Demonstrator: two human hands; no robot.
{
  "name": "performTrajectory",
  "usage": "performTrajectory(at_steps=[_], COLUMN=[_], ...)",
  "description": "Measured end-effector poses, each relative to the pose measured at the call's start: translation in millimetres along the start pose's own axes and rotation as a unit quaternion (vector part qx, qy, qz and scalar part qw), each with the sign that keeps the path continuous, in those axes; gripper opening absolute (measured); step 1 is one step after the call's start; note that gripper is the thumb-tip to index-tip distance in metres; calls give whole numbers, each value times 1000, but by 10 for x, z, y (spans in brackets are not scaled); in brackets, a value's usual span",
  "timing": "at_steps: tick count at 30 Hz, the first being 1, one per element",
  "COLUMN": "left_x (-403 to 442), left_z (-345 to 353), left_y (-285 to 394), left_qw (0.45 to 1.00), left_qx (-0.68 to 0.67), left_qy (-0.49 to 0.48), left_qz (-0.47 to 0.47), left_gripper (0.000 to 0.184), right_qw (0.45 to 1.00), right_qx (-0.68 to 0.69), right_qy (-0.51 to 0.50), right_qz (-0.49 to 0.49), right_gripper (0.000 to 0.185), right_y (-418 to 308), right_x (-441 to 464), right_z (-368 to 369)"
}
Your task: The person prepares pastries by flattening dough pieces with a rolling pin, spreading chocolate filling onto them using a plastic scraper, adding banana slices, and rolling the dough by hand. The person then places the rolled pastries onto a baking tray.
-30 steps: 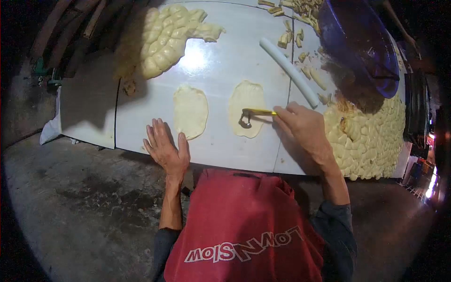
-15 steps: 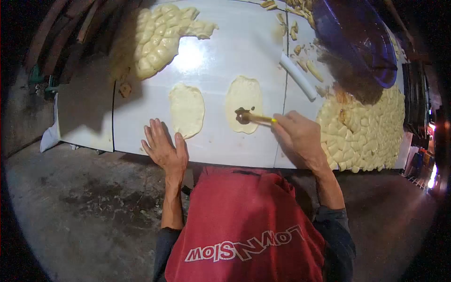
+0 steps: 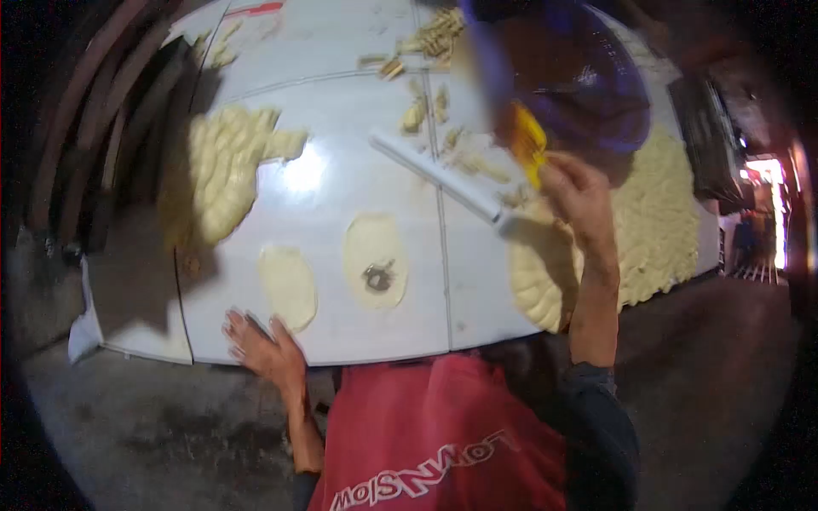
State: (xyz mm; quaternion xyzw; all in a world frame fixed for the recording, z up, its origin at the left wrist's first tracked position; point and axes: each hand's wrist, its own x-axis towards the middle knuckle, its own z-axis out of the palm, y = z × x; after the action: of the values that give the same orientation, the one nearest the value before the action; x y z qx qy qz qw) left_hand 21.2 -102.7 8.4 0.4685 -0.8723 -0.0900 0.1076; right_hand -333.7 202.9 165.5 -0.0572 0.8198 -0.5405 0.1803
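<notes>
My right hand [image 3: 578, 192] grips a yellow scoop-like utensil [image 3: 530, 140], its exact kind blurred, at the near side of a purple basin [image 3: 637, 128] holding dark brown paste [image 3: 571, 64]. Fingers spread, my left hand [image 3: 264, 347] lies flat at the table's front edge, just left of a flattened oval of dough [image 3: 288, 289]. To the right of that oval is a second flattened dough piece [image 3: 372, 243], with a dark brown dab [image 3: 377, 277] on its lower half.
A white rolling pin or tube [image 3: 434, 177] lies diagonally on the white table [image 3: 341, 94]. Dough pieces cluster at left [image 3: 223, 170] and right [image 3: 656, 221]. Loose yellowish sticks [image 3: 433, 38] are scattered at the back. Dark beams [image 3: 111, 128] stand along the left.
My right hand has moved the utensil from the right dough oval up to the basin, leaving the brown dab behind. The view has shifted, and my left hand stays beside the left oval.
</notes>
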Motion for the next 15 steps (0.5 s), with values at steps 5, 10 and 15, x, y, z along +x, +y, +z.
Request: performTrajectory(at_steps=[5, 10, 15], left_x=[-12, -22, -20], left_z=[120, 100, 81], left_y=[-70, -45, -44], left_qw=[999, 999, 999], left_qx=[3, -9, -5], left_qy=[35, 53, 45], left_qz=[-6, -4, -14], left_gripper=[68, 66, 67], right_qw=[955, 822, 861], right_qx=[-206, -550, -473], right_qy=[107, -14, -131], right_qz=[-187, -148, -133], right_gripper=[41, 29, 30], right_y=[-133, -139, 29], right_x=[1007, 1570, 1780], right_z=[-908, -947, -906])
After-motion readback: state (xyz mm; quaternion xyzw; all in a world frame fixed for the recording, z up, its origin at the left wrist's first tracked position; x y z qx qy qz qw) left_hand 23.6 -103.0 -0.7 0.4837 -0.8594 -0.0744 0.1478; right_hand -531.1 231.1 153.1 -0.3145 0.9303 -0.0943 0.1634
